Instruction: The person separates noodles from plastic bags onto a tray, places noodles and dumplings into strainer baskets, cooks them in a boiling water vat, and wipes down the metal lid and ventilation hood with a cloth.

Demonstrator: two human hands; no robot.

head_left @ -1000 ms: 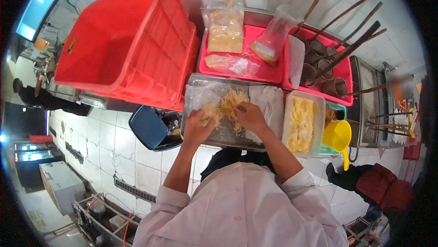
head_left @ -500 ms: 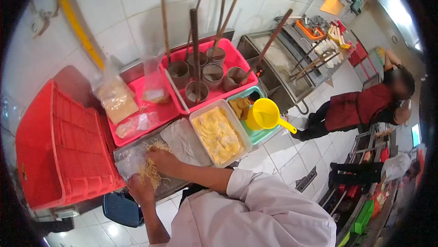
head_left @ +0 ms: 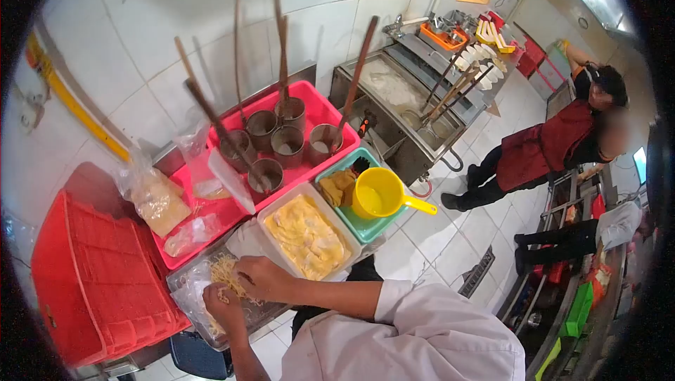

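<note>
Thin yellow noodles (head_left: 225, 272) lie in a loose heap on a metal tray (head_left: 275, 310), partly over a clear plastic bag (head_left: 188, 295). My left hand (head_left: 225, 308) is closed, with a few strands showing between its curled fingers. Close beside it, my right hand (head_left: 264, 280) has its fingers bent down into the heap; their tips are partly hidden, with strands around them. Just beyond my right hand stands a clear-sided tub (head_left: 263, 216) of yellow, flour-dusted dough pieces (head_left: 309, 236).
A red crate (head_left: 105, 275) stands at left. Behind the tray, a pink tub (head_left: 316, 99) holds several long-handled metal strainers (head_left: 287, 143). A yellow dipper (head_left: 380, 194) sits on a green tub (head_left: 370, 229). Water vats (head_left: 383, 85) are farther back. A person in a red apron (head_left: 545, 143) stands at right.
My view has shifted, so the tubs appear lower and farther left. My hands have come closer together over the noodles, and fewer strands hang between them.
</note>
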